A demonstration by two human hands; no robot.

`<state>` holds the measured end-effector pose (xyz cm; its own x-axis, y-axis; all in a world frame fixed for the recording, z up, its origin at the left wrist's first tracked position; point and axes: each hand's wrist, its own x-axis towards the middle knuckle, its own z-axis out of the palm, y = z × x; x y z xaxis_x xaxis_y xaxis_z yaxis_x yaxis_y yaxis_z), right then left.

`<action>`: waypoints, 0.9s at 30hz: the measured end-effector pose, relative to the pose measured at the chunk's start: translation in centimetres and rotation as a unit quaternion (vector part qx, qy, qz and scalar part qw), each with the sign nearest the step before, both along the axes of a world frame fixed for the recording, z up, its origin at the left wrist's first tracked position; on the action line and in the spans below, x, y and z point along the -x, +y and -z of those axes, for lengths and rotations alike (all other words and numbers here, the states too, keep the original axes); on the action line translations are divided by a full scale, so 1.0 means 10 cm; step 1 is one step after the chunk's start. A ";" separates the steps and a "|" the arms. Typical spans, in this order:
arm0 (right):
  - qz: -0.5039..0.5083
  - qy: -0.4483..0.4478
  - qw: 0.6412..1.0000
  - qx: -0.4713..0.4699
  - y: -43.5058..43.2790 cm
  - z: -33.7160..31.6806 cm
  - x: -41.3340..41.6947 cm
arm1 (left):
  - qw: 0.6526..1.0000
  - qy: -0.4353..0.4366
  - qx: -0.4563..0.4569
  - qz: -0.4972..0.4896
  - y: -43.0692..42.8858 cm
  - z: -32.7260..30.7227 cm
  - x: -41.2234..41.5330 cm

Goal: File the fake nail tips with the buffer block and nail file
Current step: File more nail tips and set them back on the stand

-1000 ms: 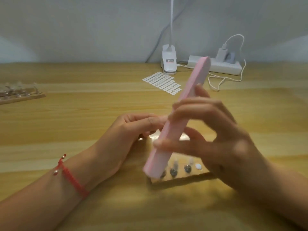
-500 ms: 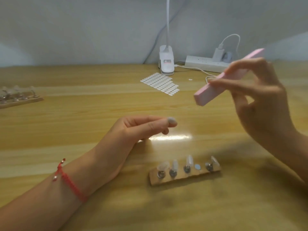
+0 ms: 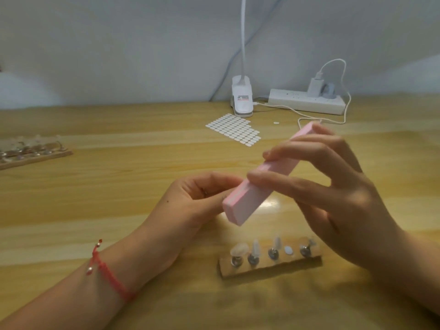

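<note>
- Head view: my right hand (image 3: 345,198) held the pink buffer block (image 3: 240,206) in the air above the wooden table (image 3: 119,186). My thumb lay under its long side and my fingers (image 3: 297,148) curled over the top, pinching it near the middle.
- The block slanted, its far end up toward the power strip (image 3: 307,103) and its near end down against my left hand (image 3: 188,203).
- My left hand rested on the table with its fingers curled in toward the block's low end. The block hid the fingertips, so I could not tell whether they pinched anything.
- A red cord bracelet (image 3: 107,275) sat on my left wrist.
- Just in front of both hands lay a short wooden holder (image 3: 269,267) with a row of metal stands. Clear nail tips (image 3: 256,248) stood on them, and a small white oval sticker (image 3: 288,250) sat between two of the stands.
- A second holder (image 3: 31,156) with more tips lay far off at the left edge, blurred.
- Beyond the hands lay a sheet of white oval stickers (image 3: 234,129). Behind it stood a white clip lamp (image 3: 242,101), and a charger (image 3: 315,86) with its cable was plugged into the power strip.
</note>
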<state>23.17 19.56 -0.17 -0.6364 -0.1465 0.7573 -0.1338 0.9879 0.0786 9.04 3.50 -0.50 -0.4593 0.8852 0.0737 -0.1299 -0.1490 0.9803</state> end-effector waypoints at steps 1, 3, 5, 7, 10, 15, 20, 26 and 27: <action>0.005 -0.003 1.000 -0.003 0.03 -0.02 0.00 | 1.000 -0.006 -0.005 -0.001 0.00 0.00 0.00; 0.023 -0.003 1.000 -0.007 0.08 -0.05 -0.02 | 1.000 -0.004 0.002 -0.007 -0.01 -0.01 0.01; 0.034 0.000 0.999 -0.018 0.14 -0.10 -0.04 | 1.000 0.017 0.022 -0.002 -0.01 -0.01 0.02; 0.036 0.005 0.999 -0.023 0.15 -0.14 -0.04 | 0.999 0.019 0.027 0.008 -0.02 -0.01 0.03; -0.001 0.005 1.000 -0.024 0.02 -0.06 -0.01 | 1.000 -0.001 0.028 0.014 -0.02 -0.02 0.03; 0.030 0.012 0.999 -0.028 0.09 -0.16 -0.01 | 0.999 0.004 0.028 0.016 -0.02 -0.03 0.01; -0.025 -0.007 0.998 -0.051 -0.14 -0.02 0.03 | 0.999 -0.017 0.021 0.026 -0.02 -0.01 0.02; 0.031 0.040 0.999 0.014 0.09 -0.18 -0.01 | 0.999 0.021 0.018 0.016 0.00 0.01 0.02; 0.032 0.041 0.998 0.018 0.08 -0.15 0.01 | 1.000 0.019 0.013 0.009 0.00 0.02 0.03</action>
